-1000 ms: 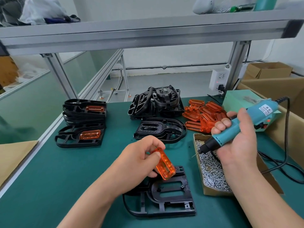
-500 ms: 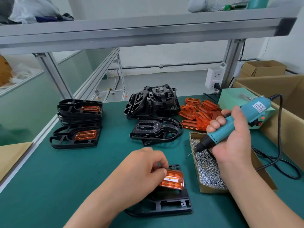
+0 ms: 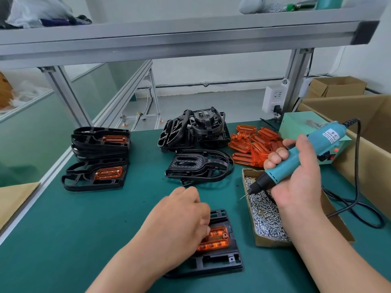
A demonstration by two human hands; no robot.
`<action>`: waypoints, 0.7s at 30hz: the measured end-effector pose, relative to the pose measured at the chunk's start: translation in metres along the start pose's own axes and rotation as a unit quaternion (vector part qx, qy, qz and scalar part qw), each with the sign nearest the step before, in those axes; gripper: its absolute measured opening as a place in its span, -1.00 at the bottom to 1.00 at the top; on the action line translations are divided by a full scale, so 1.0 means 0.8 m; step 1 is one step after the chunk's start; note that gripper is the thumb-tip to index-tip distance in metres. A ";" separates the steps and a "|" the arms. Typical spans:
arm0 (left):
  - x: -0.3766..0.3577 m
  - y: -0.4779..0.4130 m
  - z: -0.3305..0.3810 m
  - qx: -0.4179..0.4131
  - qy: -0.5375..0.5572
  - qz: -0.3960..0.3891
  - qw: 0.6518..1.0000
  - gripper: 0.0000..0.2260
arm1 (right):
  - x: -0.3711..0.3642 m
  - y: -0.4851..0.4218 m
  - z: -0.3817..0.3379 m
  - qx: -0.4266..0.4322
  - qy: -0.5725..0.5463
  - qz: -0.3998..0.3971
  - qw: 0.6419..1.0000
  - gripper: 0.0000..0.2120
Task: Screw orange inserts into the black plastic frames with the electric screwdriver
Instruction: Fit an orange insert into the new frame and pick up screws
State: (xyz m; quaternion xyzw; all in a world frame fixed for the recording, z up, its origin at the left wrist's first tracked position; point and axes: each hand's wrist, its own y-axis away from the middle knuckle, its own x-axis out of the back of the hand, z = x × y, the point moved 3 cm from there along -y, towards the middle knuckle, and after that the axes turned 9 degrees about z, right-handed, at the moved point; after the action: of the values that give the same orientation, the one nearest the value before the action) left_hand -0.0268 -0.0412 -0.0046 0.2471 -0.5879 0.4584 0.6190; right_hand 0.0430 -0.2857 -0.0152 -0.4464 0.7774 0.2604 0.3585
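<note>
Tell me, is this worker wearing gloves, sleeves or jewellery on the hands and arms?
No. The left hand and right hand are bare: no gloves, rings or watch in view. The left forearm and right forearm are bare too, with no sleeve in the picture.

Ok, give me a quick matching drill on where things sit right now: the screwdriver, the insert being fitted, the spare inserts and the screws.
Things:
1. electric screwdriver
2. seated insert
3. loose inserts
4. screws

Places:
A. heaped at the back, right of the black frame pile
B. in the near black frame, under the left hand
C. gripped in the right hand
D. in the cardboard box

Pairs: 1-C, 2-B, 3-A, 4-D
</note>
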 end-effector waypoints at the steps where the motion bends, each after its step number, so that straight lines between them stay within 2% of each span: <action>1: -0.001 0.000 -0.003 -0.002 0.021 -0.008 1.000 -0.86 | 0.000 0.000 0.000 -0.001 -0.001 0.001 1.000 -0.77; 5: -0.003 0.003 -0.017 0.006 0.135 -0.080 0.988 -0.79 | 0.002 0.000 -0.001 -0.003 -0.003 0.005 1.000 -0.77; 8: -0.010 0.003 -0.020 -0.004 0.128 -0.126 0.984 -0.69 | 0.003 0.000 -0.001 0.000 -0.002 0.001 1.000 -0.77; 13: -0.019 -0.002 -0.017 -0.012 0.098 -0.117 0.988 -0.68 | 0.003 -0.001 0.000 -0.003 -0.003 -0.009 1.000 -0.77; 21: -0.019 -0.003 -0.019 -0.011 0.121 -0.128 0.984 -0.70 | 0.003 -0.002 -0.002 0.000 -0.008 0.004 1.000 -0.77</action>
State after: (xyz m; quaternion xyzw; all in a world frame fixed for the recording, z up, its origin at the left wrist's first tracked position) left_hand -0.0156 -0.0338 -0.0213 0.2562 -0.4773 0.3951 0.7419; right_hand 0.0429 -0.2889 -0.0162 -0.4412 0.7764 0.2657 0.3632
